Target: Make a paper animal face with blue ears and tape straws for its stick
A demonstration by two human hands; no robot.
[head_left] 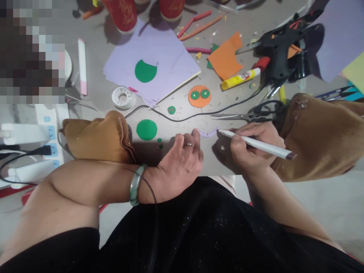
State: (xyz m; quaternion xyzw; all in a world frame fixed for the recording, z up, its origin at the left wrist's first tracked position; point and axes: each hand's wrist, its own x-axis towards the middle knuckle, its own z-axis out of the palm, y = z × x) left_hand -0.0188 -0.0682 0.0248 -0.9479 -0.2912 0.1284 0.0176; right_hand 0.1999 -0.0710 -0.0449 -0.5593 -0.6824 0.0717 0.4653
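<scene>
Right grip [253,148] is closed around a white marker [260,145], tip at the near end of a curved lilac strip [209,134] lying between both hands; left grip [183,165], fingers half-spread, touches its other end. Beyond them on the desk [210,163]: scissors [247,116], an orange disc [199,101] (bearing green ovals).

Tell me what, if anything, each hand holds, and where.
Right hand: the white marker, gripped on its barrel near the tip. Left hand: touching the left end of the purple strip; grip unclear.
</scene>
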